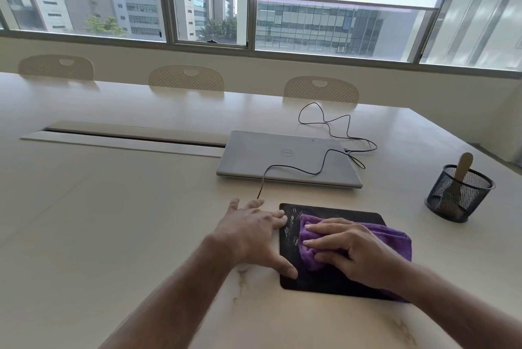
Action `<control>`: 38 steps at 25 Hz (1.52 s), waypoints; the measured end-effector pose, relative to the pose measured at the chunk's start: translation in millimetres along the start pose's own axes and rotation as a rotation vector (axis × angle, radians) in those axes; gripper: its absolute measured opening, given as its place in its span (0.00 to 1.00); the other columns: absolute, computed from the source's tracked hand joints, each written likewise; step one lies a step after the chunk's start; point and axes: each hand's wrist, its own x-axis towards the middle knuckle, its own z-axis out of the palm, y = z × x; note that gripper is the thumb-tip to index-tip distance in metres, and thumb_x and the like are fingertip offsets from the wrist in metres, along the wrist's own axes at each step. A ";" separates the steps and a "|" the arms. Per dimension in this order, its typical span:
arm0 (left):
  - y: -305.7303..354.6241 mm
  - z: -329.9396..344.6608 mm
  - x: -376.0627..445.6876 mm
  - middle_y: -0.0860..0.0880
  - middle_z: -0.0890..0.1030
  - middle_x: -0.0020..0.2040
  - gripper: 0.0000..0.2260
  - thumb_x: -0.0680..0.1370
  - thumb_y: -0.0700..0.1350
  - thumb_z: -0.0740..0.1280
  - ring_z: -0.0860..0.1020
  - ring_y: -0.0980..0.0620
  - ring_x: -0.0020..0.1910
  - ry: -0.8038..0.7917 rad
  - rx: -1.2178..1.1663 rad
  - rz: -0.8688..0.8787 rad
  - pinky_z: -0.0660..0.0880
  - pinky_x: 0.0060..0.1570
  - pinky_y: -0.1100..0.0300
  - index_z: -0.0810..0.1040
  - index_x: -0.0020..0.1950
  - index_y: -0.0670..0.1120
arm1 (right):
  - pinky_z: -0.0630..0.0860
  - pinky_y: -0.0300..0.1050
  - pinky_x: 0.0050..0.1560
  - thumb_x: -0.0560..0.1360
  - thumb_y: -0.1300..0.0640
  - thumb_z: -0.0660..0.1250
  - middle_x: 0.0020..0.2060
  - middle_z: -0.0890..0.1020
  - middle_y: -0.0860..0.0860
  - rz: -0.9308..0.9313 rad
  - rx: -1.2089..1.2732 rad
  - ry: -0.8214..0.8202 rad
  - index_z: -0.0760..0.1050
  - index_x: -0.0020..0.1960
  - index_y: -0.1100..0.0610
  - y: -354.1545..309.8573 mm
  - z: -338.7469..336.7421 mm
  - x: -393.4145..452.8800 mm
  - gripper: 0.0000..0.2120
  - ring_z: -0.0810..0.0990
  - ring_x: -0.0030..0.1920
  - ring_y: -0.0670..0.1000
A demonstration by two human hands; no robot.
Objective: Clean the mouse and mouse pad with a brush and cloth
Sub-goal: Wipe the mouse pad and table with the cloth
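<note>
- The black rectangular mouse pad (333,278) lies flat on the pale table (113,221), near the edge closest to the person, at about 5 o'clock from the table's middle.
- The right hand (358,252) presses a crumpled purple cloth (395,238) onto the pad, fingers bent over the bunched fabric and holding it down.
- The left hand (251,235) lies spread and flat at the pad's 9 o'clock side, fingers straight and gripping nothing; its thumb and one fingertip rest on the pad's left edge, apparently to pin it.
- The mouse itself cannot be seen; a thin black cable (296,169) runs from under the left hand's fingertips toward 12 o'clock, so the mouse may sit beneath that hand, but that is a guess.
- Risk: a hard wipe toward 3 o'clock could drag the pad out from under the light left-hand hold and bunch it.
- Risk: a stroke toward 12 o'clock could catch the cable, tugging it across the closed silver laptop (285,159) on which it lies.
- Risk: the cloth's loose end hangs past the pad's 3 o'clock edge and could sweep grit back on.
- Room: open table lies at 3 o'clock between the pad and the black mesh cup (457,199), which holds a wooden-handled brush (463,163) and stands well apart.
- The pad's 6 o'clock edge is near the table's edge, so strokes toward the person have less room.
</note>
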 end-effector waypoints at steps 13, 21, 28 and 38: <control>1.7 -0.9 0.8 0.61 0.58 0.79 0.52 0.60 0.76 0.69 0.47 0.49 0.80 -0.002 -0.058 -0.028 0.39 0.73 0.34 0.58 0.79 0.58 | 0.71 0.31 0.60 0.74 0.51 0.72 0.54 0.85 0.42 -0.057 0.051 0.103 0.86 0.52 0.47 4.4 5.0 14.1 0.08 0.78 0.55 0.38; -2.1 -0.4 -0.4 0.53 0.66 0.77 0.55 0.57 0.75 0.72 0.50 0.50 0.79 0.055 -0.118 -0.038 0.42 0.74 0.37 0.54 0.78 0.61 | 0.73 0.34 0.60 0.72 0.53 0.75 0.53 0.84 0.40 -0.084 0.109 0.041 0.86 0.50 0.48 -10.7 7.7 17.5 0.07 0.78 0.57 0.38; -5.1 2.8 0.5 0.57 0.64 0.77 0.63 0.57 0.76 0.72 0.50 0.50 0.79 0.066 -0.166 -0.027 0.40 0.75 0.38 0.38 0.79 0.59 | 0.78 0.46 0.60 0.71 0.56 0.74 0.51 0.86 0.45 0.033 0.093 0.187 0.87 0.49 0.49 16.4 6.0 51.6 0.08 0.81 0.55 0.39; -4.9 4.0 1.7 0.56 0.65 0.77 0.64 0.56 0.75 0.72 0.51 0.51 0.79 0.086 -0.188 -0.025 0.42 0.75 0.38 0.35 0.78 0.59 | 0.77 0.40 0.57 0.71 0.56 0.75 0.50 0.87 0.45 -0.071 0.093 0.165 0.87 0.48 0.49 9.2 12.0 58.3 0.07 0.81 0.53 0.41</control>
